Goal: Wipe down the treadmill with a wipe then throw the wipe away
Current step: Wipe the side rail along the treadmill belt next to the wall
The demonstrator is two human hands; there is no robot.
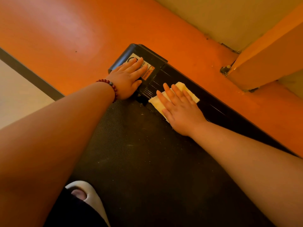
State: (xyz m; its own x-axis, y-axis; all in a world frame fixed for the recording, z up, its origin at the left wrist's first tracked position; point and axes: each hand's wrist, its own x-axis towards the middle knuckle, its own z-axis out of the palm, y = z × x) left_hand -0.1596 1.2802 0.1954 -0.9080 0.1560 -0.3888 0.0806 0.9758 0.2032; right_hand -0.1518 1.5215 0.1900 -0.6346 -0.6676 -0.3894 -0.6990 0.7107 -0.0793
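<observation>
My slipper (89,196) is at the treadmill's (147,161) near end. My flat left hand (126,77) rests on its far corner, likely to steady me. My flat right hand (180,110) presses the wipe (187,90) on its rail.

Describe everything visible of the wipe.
The wipe is a pale, soft-looking sheet folded into a rough rectangle, yellowish in this warm light. It lies flat on the treadmill's black side rail, with its near edge reaching over onto the dusty belt. The right hand lies palm-down on it with straight, spread fingers, covering its middle, so only its far corners and near edge show.
</observation>
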